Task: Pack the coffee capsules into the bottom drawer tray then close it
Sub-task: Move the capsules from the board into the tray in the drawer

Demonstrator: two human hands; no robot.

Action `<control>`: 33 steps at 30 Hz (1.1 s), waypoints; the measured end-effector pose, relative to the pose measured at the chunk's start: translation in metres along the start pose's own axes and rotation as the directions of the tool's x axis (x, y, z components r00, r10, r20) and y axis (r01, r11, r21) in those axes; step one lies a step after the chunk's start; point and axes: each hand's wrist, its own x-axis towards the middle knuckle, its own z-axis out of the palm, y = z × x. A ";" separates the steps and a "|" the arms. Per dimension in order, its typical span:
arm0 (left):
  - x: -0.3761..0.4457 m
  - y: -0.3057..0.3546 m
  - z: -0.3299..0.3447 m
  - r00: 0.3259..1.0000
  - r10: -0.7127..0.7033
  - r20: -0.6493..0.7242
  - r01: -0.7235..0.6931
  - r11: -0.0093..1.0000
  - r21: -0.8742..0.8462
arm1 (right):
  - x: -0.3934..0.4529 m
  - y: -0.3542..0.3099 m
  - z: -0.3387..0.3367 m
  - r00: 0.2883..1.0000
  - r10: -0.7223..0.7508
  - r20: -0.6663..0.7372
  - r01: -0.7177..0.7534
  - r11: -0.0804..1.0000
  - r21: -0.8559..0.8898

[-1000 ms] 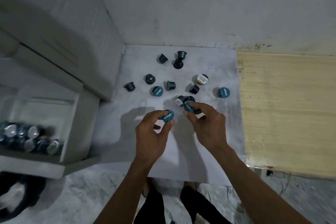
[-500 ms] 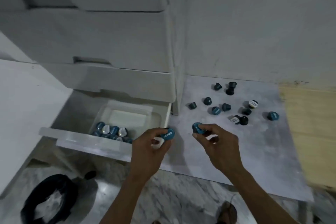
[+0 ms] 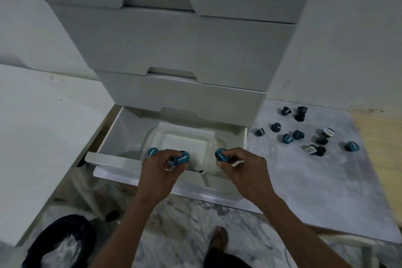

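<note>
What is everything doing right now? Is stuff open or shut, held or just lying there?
Bottom drawer: pulled open.
Upper drawers: closed.
Tray: sitting in the open drawer, a few capsules inside.
Left hand: holds a blue capsule over the tray.
Right hand: pinches another blue capsule over the tray.
Loose capsules: lying scattered on the grey mat, some upright, some tipped.

Grey mat [image 3: 326, 180], loose capsules [image 3: 298, 134] scattered on it
</note>
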 end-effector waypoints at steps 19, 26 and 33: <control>0.126 -0.058 0.046 0.892 -0.052 0.450 -0.062 0.970 0.234 | 0.089 0.049 0.091 0.904 0.261 0.339 -0.071 0.872 -0.484; 0.138 -0.074 0.063 0.812 -0.161 0.561 -0.020 0.953 0.302 | 0.095 0.054 0.096 0.890 0.268 0.368 -0.023 0.834 -0.552; 0.137 -0.075 0.069 0.773 -0.192 0.605 0.016 0.959 0.284 | 0.094 0.057 0.091 0.879 0.268 0.395 0.020 0.806 -0.591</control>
